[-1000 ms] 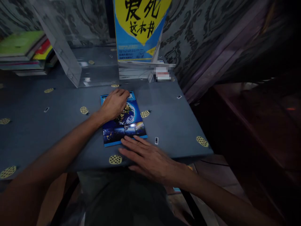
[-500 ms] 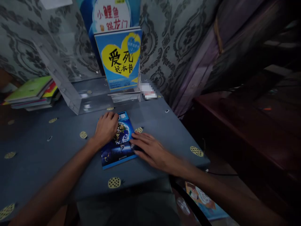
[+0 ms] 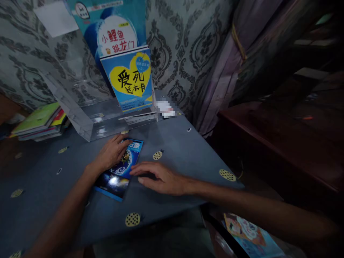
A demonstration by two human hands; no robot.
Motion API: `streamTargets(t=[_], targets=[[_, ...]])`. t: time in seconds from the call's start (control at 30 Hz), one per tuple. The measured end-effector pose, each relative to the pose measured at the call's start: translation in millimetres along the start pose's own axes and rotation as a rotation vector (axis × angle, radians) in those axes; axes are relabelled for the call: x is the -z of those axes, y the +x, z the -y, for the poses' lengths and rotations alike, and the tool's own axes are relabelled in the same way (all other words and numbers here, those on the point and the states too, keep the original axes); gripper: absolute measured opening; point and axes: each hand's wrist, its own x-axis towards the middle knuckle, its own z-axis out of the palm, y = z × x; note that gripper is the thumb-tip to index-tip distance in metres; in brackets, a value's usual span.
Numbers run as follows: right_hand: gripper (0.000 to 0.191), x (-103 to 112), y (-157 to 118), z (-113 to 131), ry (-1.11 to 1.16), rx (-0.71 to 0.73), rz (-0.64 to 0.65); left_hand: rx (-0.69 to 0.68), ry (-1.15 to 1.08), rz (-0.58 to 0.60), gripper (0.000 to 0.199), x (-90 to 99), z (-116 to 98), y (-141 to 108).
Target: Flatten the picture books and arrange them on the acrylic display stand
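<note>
A dark blue book (image 3: pixel 119 172) with a planet-like picture on its cover lies closed and slanted on the table. My left hand (image 3: pixel 113 152) rests over its upper left part, fingers stretched across the cover and hiding some of it. At the book's right edge, my right hand (image 3: pixel 157 175) has its fingertips touching or very close to the edge, fingers extended and thumb apart. Neither hand grips the book. Behind them, a clear acrylic stand (image 3: pixel 83 129) holds a blue book with a yellow heart (image 3: pixel 131 80) and a taller teal book (image 3: pixel 118 27) behind that.
Several stacked books (image 3: pixel 40 122) lie at the left rear. The tablecloth (image 3: pixel 172 139) has a pineapple print, and the table edge runs down the right. A dark red piece of furniture (image 3: pixel 268 132) stands to the right. Below the table lies a colourful book (image 3: pixel 249 233).
The dark blue book has shifted left and turned clockwise on the table, with my left hand moving along on it. My right hand's fingers are now at its right edge. The view has tilted up.
</note>
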Motion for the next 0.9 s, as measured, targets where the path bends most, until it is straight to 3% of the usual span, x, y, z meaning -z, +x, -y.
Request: streamTargets(t=[0.1, 0.27, 0.37, 0.57, 0.73, 0.9], targets=[[0.022, -0.1, 11.0, -7.3, 0.134, -0.025, -0.018, 0.044, -0.022, 0.040, 0.035, 5.4, -4.8, 0.9], [0.018, 29.0, 46.2, -47.2, 0.235, -0.167, -0.442, 0.258, 0.118, 0.080, 0.039, 8.2, -48.0, 9.7], [0.020, 49.4, 67.7, -69.9, 0.103, -0.242, -0.549, 0.351, 0.281, 0.152, 0.042, 10.6, -72.4, 18.3], [0.026, 56.4, 75.3, -78.0, -0.084, -0.238, -0.474, 0.435, 0.357, 0.249, 0.032, 13.8, -91.8, 34.5], [0.024, 55.3, 69.0, -75.7, -0.097, -0.229, -0.450, 0.474, 0.359, 0.338, 0.027, 16.3, -98.7, 42.4], [0.023, 56.3, 66.8, -74.8, -0.082, -0.211, -0.442, 0.485, 0.348, 0.340, 0.029, 18.6, -100.2, 42.1]])
